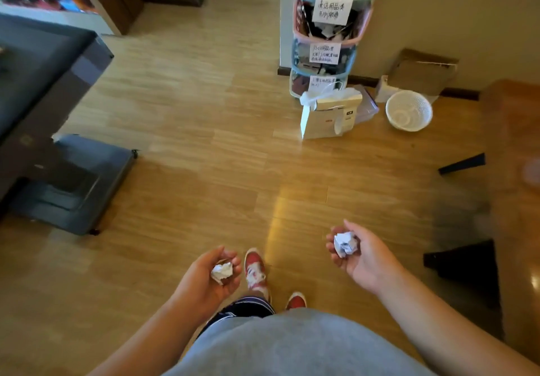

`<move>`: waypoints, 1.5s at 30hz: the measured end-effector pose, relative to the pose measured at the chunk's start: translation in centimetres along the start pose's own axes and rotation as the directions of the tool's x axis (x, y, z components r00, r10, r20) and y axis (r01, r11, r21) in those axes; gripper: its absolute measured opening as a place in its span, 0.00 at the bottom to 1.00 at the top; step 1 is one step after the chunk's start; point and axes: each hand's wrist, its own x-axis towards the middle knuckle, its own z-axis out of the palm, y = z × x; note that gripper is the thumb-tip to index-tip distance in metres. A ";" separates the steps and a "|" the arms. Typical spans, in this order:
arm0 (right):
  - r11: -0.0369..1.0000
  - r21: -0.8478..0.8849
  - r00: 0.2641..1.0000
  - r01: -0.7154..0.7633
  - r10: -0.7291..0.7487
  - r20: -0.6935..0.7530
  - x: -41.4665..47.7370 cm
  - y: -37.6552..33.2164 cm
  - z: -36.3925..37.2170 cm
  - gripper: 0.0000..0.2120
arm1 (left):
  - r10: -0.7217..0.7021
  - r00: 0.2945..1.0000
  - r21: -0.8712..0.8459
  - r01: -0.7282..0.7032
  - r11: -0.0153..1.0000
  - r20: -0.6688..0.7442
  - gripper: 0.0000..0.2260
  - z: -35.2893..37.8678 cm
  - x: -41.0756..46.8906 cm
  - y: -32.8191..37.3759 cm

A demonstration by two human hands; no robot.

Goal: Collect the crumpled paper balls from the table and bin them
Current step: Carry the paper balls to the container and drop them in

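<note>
I stand on a wooden floor with a crumpled paper ball in each hand. My left hand (213, 276) curls its fingers round a small white paper ball (222, 271) at the lower middle. My right hand (359, 254) cups and grips a second white paper ball (345, 243), palm turned up. A white mesh waste bin (408, 110) stands on the floor by the far wall at the upper right, well ahead of both hands. It looks empty inside.
A stack of labelled plastic baskets (327, 33) stands by the wall, with a white paper bag (327, 118) at its foot. Flat cardboard (420, 71) leans behind the bin. A dark suitcase (73, 182) lies at left. A wooden table (514, 147) edges in at right.
</note>
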 end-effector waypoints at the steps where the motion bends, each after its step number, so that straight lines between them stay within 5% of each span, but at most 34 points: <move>1: 1.000 0.005 1.000 0.006 -0.006 0.002 0.9 -1.3 0.8 0.13 | -0.004 1.000 0.004 0.004 1.000 0.001 0.11 0.6 0.9 1.0; 7: 0.998 0.044 0.998 0.038 -0.036 -0.052 5.8 -7.8 4.0 0.12 | -0.056 0.996 0.104 0.049 0.993 0.070 0.10 6.4 8.1 8.8; 16: 0.931 0.324 0.938 0.170 -0.052 -0.342 6.5 -14.6 -0.5 0.13 | -0.204 0.958 0.453 0.093 0.887 0.202 0.08 22.9 16.6 17.4; 29: 0.708 0.623 0.845 0.332 0.071 -0.530 5.1 -18.6 -13.7 0.12 | -0.396 0.878 0.777 0.047 0.628 0.267 0.10 51.9 21.8 8.7; 45: 0.660 0.623 0.876 0.420 -0.114 -0.469 9.5 -39.0 -23.0 0.12 | -0.351 0.918 0.826 0.048 0.561 0.185 0.08 67.9 26.9 6.9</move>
